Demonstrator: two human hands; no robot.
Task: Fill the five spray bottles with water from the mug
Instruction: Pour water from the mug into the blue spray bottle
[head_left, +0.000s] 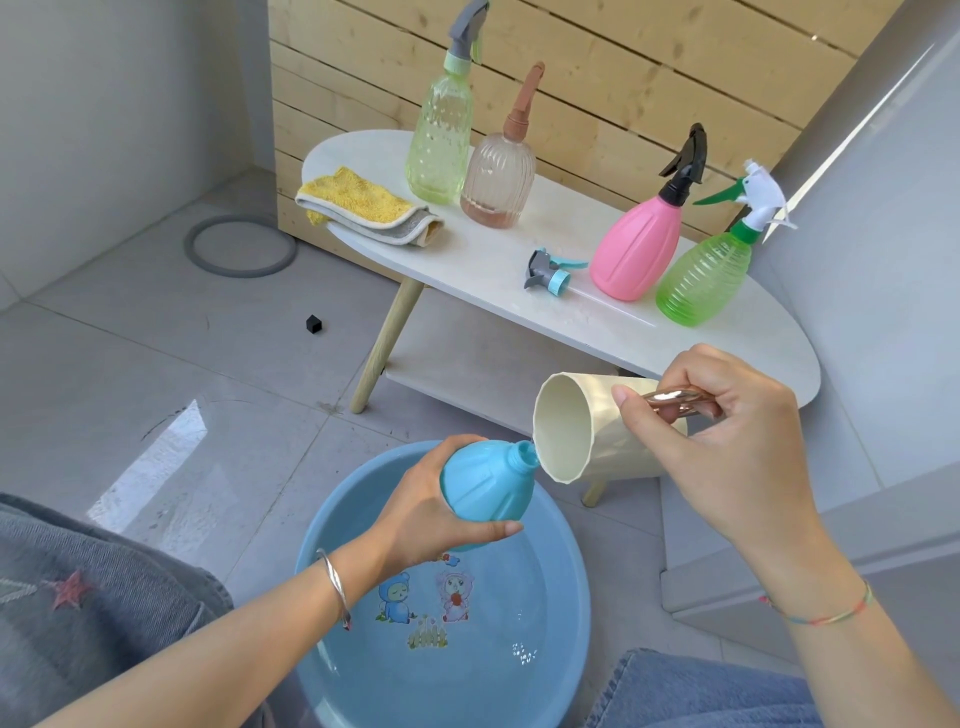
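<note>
My left hand (423, 512) grips a blue spray bottle (485, 480) with its cap off, tilted with its neck toward the right, above a blue basin (563, 618) of water. My right hand (727, 447) holds a cream mug (582, 431) by its metallic handle, tipped on its side with the rim touching the bottle's open neck. The bottle's blue and grey spray head (550, 270) lies on the white table (493, 260). Standing on that table are a tall light green bottle (441, 140), a clear brownish bottle (498, 176), a pink bottle (641, 244) and a green ribbed bottle (706, 275).
A folded yellow cloth (358, 205) lies at the table's left end. A wooden slat wall stands behind the table and a grey wall runs on the right. On the tiled floor lie a grey ring (241, 247) and a small black cube (314, 323).
</note>
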